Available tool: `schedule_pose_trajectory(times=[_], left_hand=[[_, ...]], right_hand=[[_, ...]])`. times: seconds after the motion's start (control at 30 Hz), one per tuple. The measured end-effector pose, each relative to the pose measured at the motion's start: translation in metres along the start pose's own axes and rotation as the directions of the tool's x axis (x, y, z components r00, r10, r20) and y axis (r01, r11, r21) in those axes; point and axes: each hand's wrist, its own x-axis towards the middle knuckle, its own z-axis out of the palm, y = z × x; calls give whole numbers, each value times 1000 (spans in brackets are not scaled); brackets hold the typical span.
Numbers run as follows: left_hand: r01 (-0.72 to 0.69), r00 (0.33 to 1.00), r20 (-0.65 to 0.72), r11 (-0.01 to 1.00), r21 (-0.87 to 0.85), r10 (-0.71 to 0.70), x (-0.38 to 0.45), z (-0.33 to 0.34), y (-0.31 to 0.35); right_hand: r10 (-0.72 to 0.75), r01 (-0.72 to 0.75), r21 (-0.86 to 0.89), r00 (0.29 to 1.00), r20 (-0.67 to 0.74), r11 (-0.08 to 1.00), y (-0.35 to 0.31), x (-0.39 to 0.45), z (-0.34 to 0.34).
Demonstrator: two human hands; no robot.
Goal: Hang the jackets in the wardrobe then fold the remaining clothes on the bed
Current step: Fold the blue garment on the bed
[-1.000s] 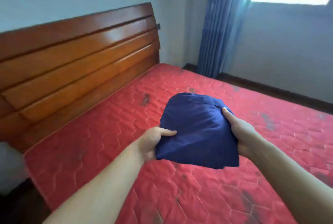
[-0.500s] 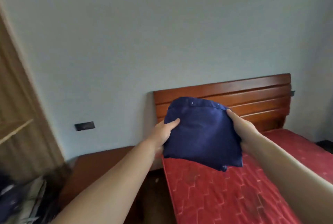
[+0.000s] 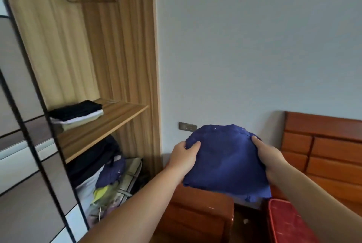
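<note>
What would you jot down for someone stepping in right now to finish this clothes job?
Left hand: grips the left edge of the folded blue garment.
Right hand: grips its right edge; the garment is in the air above the bedside cabinet.
Wardrobe: open, with a folded stack already on the shelf.
Done: this piece is folded.
Left: probably set it on the shelf. No hung jackets or other clothes on the bed are in view.

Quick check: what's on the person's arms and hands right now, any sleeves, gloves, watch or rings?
Nothing worn that shows. Both forearms are bare up to the frame edge, with no sleeves in view. The left hand and right hand have no gloves, and no watch, bracelet or ring is visible.
</note>
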Motion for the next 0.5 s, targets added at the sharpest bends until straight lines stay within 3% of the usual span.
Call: schedule_pose_trajectory(times=[0.27, 0.5], left_hand=[[108, 993, -39, 984, -144, -114, 99, -76, -7], [35, 961, -263, 983, -178, -82, 168, -130, -2]], right_hand=[[42, -22, -76, 960, 277, 997, -11, 101, 146], [100, -93, -43, 794, 600, 995, -21, 185, 273]])
